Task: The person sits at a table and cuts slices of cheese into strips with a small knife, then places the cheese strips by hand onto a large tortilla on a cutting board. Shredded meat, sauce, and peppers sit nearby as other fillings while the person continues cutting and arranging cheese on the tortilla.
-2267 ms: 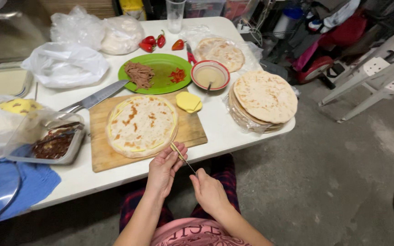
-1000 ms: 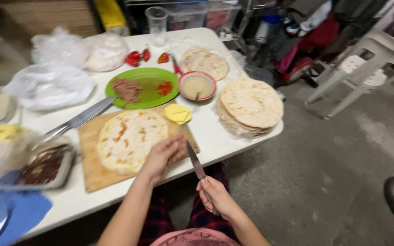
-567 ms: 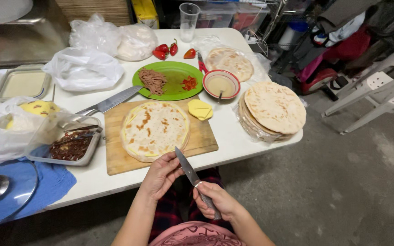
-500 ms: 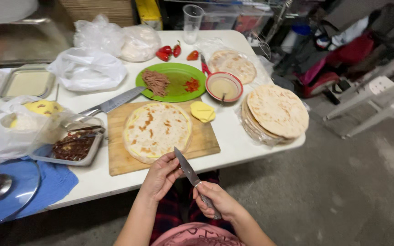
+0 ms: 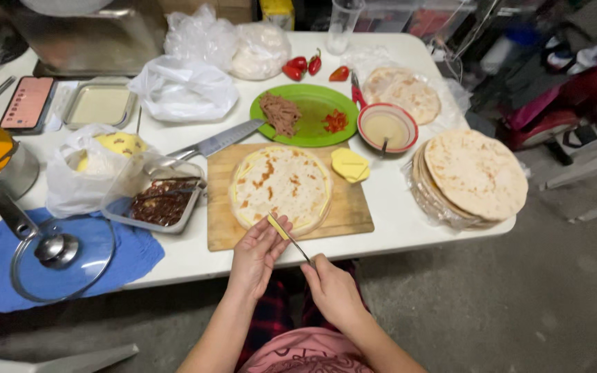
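Holding: right hand closed on small knife, lower centre.
Left hand: left hand pinches blade tip, fingers together.
Tortilla: filled tortilla on cutting board, centre.
Risk: blade slip may nick fingertips; board overhang could tip.

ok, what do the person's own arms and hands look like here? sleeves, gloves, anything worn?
Both forearms are bare up to the bottom edge of the picture, with no sleeves in view. The left hand and right hand wear no gloves; no rings, watch or bands show. Below them, a pink garment with a dark pattern and dark red plaid fabric cover the lap.
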